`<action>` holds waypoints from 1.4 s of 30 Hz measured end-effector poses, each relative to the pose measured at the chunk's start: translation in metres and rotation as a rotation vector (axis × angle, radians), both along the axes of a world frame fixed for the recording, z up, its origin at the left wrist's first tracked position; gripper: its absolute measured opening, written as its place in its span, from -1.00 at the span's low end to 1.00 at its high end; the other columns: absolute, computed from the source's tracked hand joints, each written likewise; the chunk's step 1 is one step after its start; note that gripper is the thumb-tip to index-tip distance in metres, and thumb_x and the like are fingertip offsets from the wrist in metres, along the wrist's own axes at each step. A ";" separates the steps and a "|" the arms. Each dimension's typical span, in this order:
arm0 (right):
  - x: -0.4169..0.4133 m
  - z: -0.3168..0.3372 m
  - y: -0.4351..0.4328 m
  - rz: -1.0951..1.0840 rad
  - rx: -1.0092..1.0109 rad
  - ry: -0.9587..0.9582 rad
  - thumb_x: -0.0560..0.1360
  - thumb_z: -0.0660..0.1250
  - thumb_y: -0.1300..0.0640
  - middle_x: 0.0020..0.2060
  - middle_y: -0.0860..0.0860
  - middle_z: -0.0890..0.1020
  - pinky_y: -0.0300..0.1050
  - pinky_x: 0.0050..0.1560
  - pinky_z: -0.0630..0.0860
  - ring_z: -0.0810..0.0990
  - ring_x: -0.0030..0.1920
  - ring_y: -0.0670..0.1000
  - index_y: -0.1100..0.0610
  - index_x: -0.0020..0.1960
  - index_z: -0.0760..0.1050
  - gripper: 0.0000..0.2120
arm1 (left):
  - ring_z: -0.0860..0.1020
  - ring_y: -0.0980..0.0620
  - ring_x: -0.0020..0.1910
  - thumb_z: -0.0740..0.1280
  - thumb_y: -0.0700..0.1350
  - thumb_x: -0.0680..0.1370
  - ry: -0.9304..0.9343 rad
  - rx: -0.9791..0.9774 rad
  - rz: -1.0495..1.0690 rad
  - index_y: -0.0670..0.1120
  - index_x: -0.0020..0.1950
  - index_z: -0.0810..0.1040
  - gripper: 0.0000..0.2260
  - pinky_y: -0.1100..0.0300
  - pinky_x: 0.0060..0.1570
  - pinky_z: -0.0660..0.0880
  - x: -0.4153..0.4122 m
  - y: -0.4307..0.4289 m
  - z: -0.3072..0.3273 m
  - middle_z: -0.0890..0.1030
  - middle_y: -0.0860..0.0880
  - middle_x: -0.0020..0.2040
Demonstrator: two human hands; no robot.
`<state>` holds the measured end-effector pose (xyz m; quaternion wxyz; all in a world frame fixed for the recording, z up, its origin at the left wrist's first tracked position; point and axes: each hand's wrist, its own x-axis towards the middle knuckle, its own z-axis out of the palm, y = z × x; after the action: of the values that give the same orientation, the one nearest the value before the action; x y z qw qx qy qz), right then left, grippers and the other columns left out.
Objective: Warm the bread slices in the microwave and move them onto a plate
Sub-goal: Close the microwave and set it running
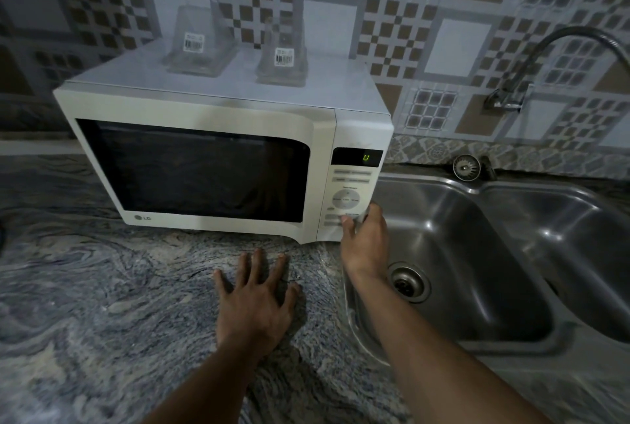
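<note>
Right grip [363, 239] holds nothing: its thumb presses a lower button on the microwave [218, 164] panel, fingers hooked round the panel's edge. Left grip [255, 297] lies flat and spread on the tabletop [102, 304], empty. Door is shut; bread, presumably inside, cannot be seen through the dark window. No plate in view. Risk: the buttons sit close together, so the thumb may land on the wrong one. Display [357, 157] shows one unclear green digit.

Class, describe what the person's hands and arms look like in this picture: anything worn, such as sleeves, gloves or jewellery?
Both forearms are bare as far as the picture shows: no sleeves appear. The left hand and right hand wear no gloves, and no rings, watch or bracelets are visible.
</note>
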<state>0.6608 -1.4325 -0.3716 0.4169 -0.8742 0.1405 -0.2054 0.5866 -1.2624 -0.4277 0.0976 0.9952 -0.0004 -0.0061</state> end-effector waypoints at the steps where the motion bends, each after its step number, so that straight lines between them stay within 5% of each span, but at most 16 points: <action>1: 0.000 0.000 -0.001 0.004 -0.007 0.001 0.58 0.34 0.06 0.07 0.05 0.57 0.10 -0.04 0.59 0.58 0.03 0.12 0.10 0.19 0.38 -0.75 | -0.24 -0.07 0.58 -0.24 0.36 0.55 0.000 -0.002 -0.001 0.26 0.56 -0.24 -0.41 -0.33 0.44 -0.28 0.000 0.000 0.000 -0.19 -0.01 0.61; 10: -0.001 0.002 -0.005 0.021 -0.073 0.031 0.54 0.37 0.23 0.16 0.07 0.55 -0.05 -0.01 0.51 0.55 0.11 0.11 0.13 0.24 0.36 -0.68 | -0.23 -0.07 0.58 -0.28 0.39 0.53 -0.002 0.000 0.003 0.27 0.55 -0.26 -0.40 -0.32 0.45 -0.27 0.001 0.000 -0.002 -0.19 -0.01 0.61; 19: -0.003 -0.003 -0.003 0.006 -0.146 0.031 0.57 0.34 0.15 0.20 0.09 0.51 0.03 0.00 0.55 0.54 0.14 0.15 0.11 0.34 0.32 -0.62 | -0.22 -0.07 0.58 -0.26 0.39 0.53 -0.012 -0.006 0.004 0.29 0.54 -0.25 -0.41 -0.32 0.44 -0.28 0.003 0.000 -0.002 -0.17 0.00 0.61; 34: -0.008 0.005 -0.002 -0.020 -0.114 0.111 0.58 0.35 0.10 0.05 0.07 0.56 0.06 -0.02 0.58 0.58 0.05 0.13 0.12 0.14 0.37 -0.79 | -0.24 -0.07 0.58 -0.32 0.40 0.50 0.018 0.006 -0.004 0.27 0.55 -0.27 -0.38 -0.33 0.43 -0.28 0.000 0.000 -0.002 -0.19 -0.02 0.61; 42: -0.006 0.007 -0.004 -0.004 -0.108 0.112 0.55 0.40 0.02 0.09 0.09 0.57 0.02 -0.02 0.55 0.57 0.07 0.14 0.16 0.14 0.37 -0.68 | -0.23 -0.09 0.58 -0.26 0.38 0.53 0.011 0.009 -0.007 0.26 0.56 -0.25 -0.40 -0.33 0.43 -0.29 0.000 -0.001 0.000 -0.19 -0.02 0.61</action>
<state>0.6547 -1.4364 -0.3649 0.3602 -0.9053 0.1539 -0.1641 0.5869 -1.2634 -0.4279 0.0933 0.9956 -0.0031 -0.0120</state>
